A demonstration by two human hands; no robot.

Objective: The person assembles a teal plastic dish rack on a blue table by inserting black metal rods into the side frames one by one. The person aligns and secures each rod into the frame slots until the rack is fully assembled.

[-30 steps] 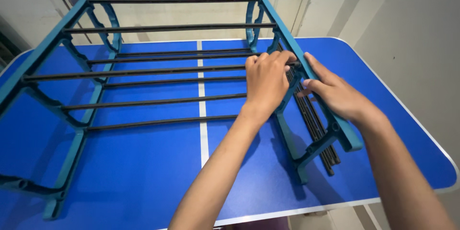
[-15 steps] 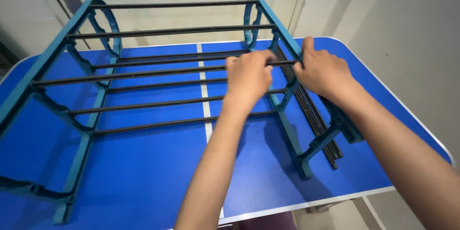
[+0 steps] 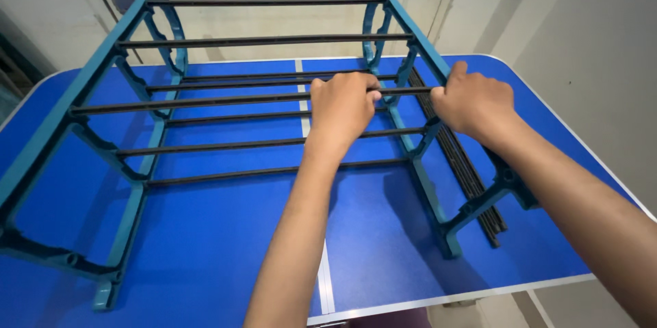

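We're seating a black rod [image 3: 226, 100] into the teal rack frame [image 3: 417, 47] lying on the blue desk [image 3: 226, 232]: left hand [image 3: 340, 106] closed around the rod, right hand [image 3: 473, 102] clamped on the side rail, spare rods [image 3: 472, 177] just beside.

The left hand [image 3: 340, 110] covers part of a black rod [image 3: 205, 102], its fingertips curled out of sight. The right hand [image 3: 473, 104] hides the teal frame's [image 3: 428, 191] top rail. The bench's [image 3: 226, 232] near-left corner runs past the picture's edge.
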